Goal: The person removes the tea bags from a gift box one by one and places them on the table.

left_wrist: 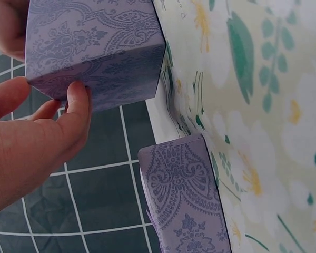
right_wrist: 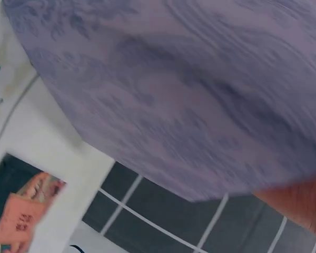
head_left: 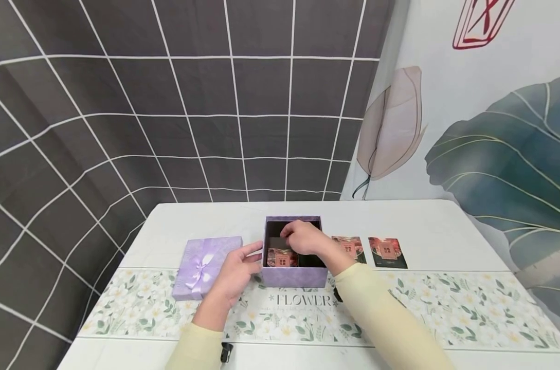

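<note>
A purple patterned box (head_left: 294, 278) stands lidless on the table, its dark inside split into compartments. One red and black packet (head_left: 282, 258) with a pink label lies in the left part. My left hand (head_left: 237, 267) is at the box's left side, its extended fingers touching the wall; in the left wrist view fingertips (left_wrist: 78, 95) rest at its lower edge. My right hand (head_left: 305, 237) reaches into the box from the right, fingers bent downward beside a dark grey flat surface (head_left: 278, 243). I cannot tell whether those fingers pinch anything. In the right wrist view the box wall (right_wrist: 163, 105) hides them.
The purple lid (head_left: 219, 249) with a ribbon bow (head_left: 201, 267) lies left of the box. Two similar packets lie to the right, one (head_left: 346, 246) partly behind my right forearm, the other (head_left: 387, 252) farther out. A floral strip (head_left: 446, 308) crosses the white table.
</note>
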Motion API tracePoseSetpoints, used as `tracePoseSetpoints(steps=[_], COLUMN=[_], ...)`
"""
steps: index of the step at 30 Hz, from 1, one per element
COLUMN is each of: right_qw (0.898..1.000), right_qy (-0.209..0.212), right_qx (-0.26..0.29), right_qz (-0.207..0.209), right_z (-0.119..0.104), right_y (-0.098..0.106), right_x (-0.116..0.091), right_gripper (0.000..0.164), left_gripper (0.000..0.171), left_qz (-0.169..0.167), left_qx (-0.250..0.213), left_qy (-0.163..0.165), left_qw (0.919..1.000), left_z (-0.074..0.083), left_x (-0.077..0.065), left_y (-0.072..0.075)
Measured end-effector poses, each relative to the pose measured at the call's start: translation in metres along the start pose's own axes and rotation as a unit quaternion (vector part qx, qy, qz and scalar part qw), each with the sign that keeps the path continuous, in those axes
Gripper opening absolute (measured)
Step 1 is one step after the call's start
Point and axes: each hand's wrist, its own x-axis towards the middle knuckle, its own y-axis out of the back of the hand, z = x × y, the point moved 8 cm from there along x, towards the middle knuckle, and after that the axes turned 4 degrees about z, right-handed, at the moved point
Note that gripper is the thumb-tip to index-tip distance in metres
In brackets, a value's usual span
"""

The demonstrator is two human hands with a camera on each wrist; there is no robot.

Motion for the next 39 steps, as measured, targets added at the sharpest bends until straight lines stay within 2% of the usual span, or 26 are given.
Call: tracePoseSetpoints(steps=[4,10,22,24,27,31,34,39], right_qw=[0.999,0.997,0.998,0.998,0.992,0.968,0.958,0.951], right_qy=[-0.037,-0.054,-0.054,-0.058,-0.083,-0.115,-0.118,-0.118], right_qx=[-0.025,-0.042,-0.023,0.001,0.092,0.217,0.251,0.27], right_qz=[-0.015,-0.034,-0.037,-0.031,-0.032,-0.056,-0.078,-0.097], right_z=[0.008,0.016,0.012,0.012,0.016,0.022,0.024,0.026], right_y=[-0.014,-0.024,-0.009,-0.005,-0.005,-0.01,-0.015,-0.021], right_x=[0.01,0.016,0.017,0.017,0.017,0.016,0.016,0.017], right_gripper=[0.041,0.04,0.039,0.037,0.032,0.029,0.028,0.021], left_gripper=[0.058,0.057,0.061,0.061,0.06,0.06,0.061,0.061], left_qz=[-0.001,-0.007,-0.015,-0.012,-0.011,-0.008,-0.008,-0.008], left_qx=[0.002,0.001,-0.002,-0.003,0.002,0.003,0.001,-0.003], left_qy=[0.0,-0.001,0.006,0.008,0.004,0.007,0.009,0.01], left_qw=[1.0,1.0,0.9999,0.9999,0.9999,0.9999,0.9999,0.9999], left_z=[0.0,0.0,0.0,-0.001,-0.001,-0.001,-0.001,0.0], left_x=[-0.001,-0.001,0.002,0.002,0.003,0.003,0.003,0.001], left_y=[0.0,-0.001,0.0,0.0,0.0,0.0,0.0,0.0])
